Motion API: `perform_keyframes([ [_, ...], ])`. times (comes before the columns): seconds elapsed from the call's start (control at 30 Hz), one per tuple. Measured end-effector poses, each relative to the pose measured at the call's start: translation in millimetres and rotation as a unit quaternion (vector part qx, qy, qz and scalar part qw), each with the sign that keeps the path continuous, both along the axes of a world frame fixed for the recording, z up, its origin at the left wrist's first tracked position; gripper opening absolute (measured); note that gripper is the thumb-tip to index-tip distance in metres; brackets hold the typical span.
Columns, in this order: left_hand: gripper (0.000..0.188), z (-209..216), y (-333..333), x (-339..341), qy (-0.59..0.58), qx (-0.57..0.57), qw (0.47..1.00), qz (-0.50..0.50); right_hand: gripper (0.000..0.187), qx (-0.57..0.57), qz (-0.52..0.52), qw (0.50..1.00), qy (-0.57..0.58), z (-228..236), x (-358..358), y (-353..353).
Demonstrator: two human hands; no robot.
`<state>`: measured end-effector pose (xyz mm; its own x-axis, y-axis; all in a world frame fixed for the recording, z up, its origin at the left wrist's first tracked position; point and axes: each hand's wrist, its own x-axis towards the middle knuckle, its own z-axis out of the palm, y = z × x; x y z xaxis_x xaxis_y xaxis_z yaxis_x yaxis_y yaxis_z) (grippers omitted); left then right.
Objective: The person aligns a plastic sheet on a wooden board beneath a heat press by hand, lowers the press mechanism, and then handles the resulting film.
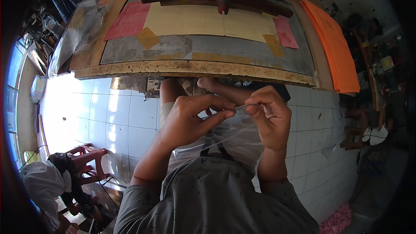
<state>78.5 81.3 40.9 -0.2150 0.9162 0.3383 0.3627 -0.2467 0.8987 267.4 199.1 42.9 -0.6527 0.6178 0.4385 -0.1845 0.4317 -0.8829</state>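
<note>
Above my lap, my left hand (190,113) pinches the gathered edge of a clear plastic sheet (221,141) between thumb and forefinger. My right hand (274,117) grips the same edge a short way to the right, its other fingers curled. Between the two pinches a short, narrow fold of it shows. The rest of the see-through film hangs loosely below my hands, over my thighs. Whether it is a flat sheet or a bag, I cannot tell. Both hands are nearer to me than the worktable's front edge.
Ahead stands a worktable with a worn wooden edge (195,68) and a grey board (169,45). Yellow paper (195,19) and pink paper (128,19) lie under a dark red bar (208,1). Orange sheets (331,45) overhang at right. A red stool (89,162) and a co-worker (377,134) are nearby.
</note>
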Motion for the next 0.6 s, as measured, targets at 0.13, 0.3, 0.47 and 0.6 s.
perform_keyframes([
  [0.13,0.015,-8,-2,-8,0.022,0.014,1.000,-0.004,0.012,-0.033,-0.026,0.999,0.018,-6,2,3],
  [0.3,0.013,-20,-9,-18,0.044,-0.035,0.998,0.007,0.011,-0.016,-0.031,0.999,0.015,-14,0,10],
  [0.47,0.017,-20,-13,-40,0.078,-0.094,0.990,0.066,0.011,-0.079,-0.090,0.990,0.077,0,6,30],
  [0.6,0.022,-18,-20,-65,0.077,-0.125,0.987,0.062,0.013,-0.091,-0.153,0.981,0.073,5,13,45],
])
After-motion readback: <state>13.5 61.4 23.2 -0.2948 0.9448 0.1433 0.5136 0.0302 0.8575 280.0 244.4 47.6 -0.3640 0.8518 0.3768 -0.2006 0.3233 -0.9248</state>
